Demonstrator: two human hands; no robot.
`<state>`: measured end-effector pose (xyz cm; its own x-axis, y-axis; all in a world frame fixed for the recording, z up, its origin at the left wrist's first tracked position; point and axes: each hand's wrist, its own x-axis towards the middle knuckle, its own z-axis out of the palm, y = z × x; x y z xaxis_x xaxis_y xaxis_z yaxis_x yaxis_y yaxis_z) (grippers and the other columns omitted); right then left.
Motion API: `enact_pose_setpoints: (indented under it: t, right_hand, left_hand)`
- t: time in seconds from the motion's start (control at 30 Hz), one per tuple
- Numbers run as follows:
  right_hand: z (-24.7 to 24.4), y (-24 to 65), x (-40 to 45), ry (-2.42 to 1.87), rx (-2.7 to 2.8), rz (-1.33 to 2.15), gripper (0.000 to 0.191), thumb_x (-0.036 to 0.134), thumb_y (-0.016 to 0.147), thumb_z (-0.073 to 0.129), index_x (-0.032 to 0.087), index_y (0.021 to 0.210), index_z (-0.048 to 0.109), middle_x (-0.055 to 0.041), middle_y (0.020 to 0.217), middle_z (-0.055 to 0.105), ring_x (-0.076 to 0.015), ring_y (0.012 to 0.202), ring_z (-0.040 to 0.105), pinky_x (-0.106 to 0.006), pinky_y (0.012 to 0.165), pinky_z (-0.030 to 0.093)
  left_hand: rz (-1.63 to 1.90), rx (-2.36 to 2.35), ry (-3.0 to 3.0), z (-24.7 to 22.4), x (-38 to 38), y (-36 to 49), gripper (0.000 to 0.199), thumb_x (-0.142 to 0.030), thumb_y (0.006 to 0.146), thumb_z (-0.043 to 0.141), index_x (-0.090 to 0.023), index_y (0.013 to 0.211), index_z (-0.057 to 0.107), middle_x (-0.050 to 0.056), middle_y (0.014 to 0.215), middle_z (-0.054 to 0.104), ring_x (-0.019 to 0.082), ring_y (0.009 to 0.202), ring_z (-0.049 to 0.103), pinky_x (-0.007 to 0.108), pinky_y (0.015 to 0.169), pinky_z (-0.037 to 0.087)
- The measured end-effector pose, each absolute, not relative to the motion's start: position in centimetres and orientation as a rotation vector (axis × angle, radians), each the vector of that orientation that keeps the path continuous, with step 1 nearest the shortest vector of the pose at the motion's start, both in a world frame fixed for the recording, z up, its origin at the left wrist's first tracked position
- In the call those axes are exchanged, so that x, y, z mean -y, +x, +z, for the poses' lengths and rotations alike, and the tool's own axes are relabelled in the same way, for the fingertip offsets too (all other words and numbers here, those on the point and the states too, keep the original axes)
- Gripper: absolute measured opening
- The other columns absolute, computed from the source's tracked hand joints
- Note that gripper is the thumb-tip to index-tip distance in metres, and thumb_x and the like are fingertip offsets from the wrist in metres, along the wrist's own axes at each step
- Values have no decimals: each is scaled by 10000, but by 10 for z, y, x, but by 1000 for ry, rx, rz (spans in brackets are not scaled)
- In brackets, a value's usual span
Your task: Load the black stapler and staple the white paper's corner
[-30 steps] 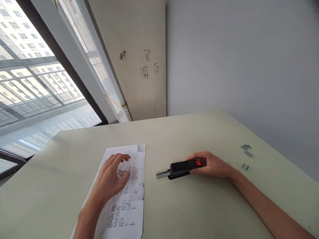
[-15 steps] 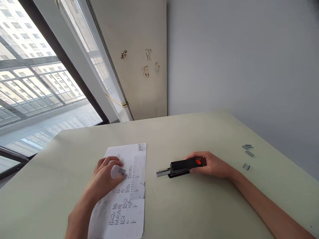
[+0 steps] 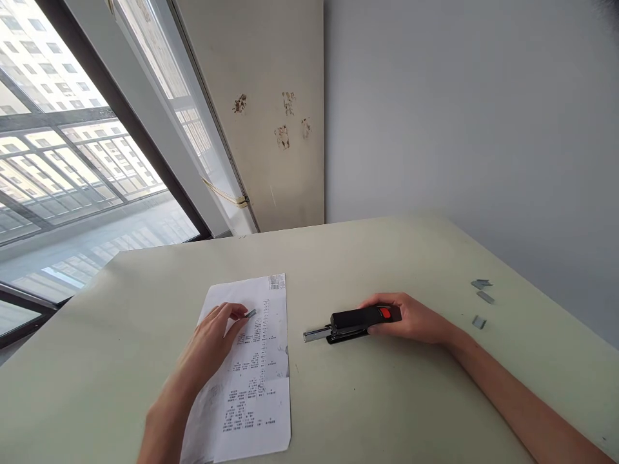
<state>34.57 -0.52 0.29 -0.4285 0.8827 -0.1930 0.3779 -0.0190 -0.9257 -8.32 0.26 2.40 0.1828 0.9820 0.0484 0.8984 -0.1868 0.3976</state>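
- Stapler [image 3: 358, 320], black, red-marked: held at three o'clock of the paper, metal rail projected toward nine o'clock.
- Right hand [image 3: 413, 319]: clamped on the stapler's rear end, thumb and fingers set on opposite sides.
- Strip [image 3: 250, 314], grey, small: pinched over the paper, at nine o'clock of the stapler; contact with the paper cannot be told.
- Left hand [image 3: 213, 338]: thumb and forefinger closed on the strip; the other fingers partly hidden.
- Paper [image 3: 264, 399], printed: laid on the table [image 3: 367, 412], partly covered by the left hand.
- Loose strips [image 3: 485, 297], grey: scattered between two and three o'clock of the right hand.
- Wall [image 3: 469, 116], grey: seen at one o'clock of the view's centre.
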Motion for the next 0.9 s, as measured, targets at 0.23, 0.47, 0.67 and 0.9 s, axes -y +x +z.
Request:
enact_pose_setpoints:
  t: [0.23, 0.47, 0.67, 0.9]
  right_hand:
    - [4, 346, 6, -1319, 1821, 1452, 347, 459, 833, 793, 281, 1127, 741, -16, 990, 704, -227, 904, 621, -338, 802, 473]
    - [3, 347, 5, -1321, 1850, 1438, 338, 474, 846, 789, 303, 1134, 742, -5, 997, 705, -221, 905, 624, -335, 797, 474]
    - [3, 346, 5, -1319, 1827, 1458, 351, 473, 837, 795, 292, 1133, 740, -10, 983, 704, -221, 900, 625, -332, 792, 483]
    - [5, 346, 6, -1322, 1842, 1435, 372, 485, 829, 792, 284, 1140, 747, -17, 1005, 723, -227, 919, 644, -330, 802, 503]
  left_hand:
    - [650, -1708, 2132, 34, 5, -53, 369, -500, 1078, 346, -257, 1229, 579, 71, 1134, 712, 249, 1038, 699, 379, 844, 557]
    - [807, -1523, 1819, 46, 16, -17, 355, -548, 1027, 502, -266, 1172, 661, 52, 1072, 739, 248, 1049, 702, 359, 875, 549]
    - [945, -1281, 1202, 44, 23, 12, 402, -570, 884, 754, -234, 1103, 756, 55, 1116, 766, 270, 1161, 709, 390, 1088, 519]
    - [916, -1012, 840, 37, 25, 23, 335, -481, 884, 802, -166, 992, 766, 50, 940, 748, 233, 1122, 727, 368, 1166, 499]
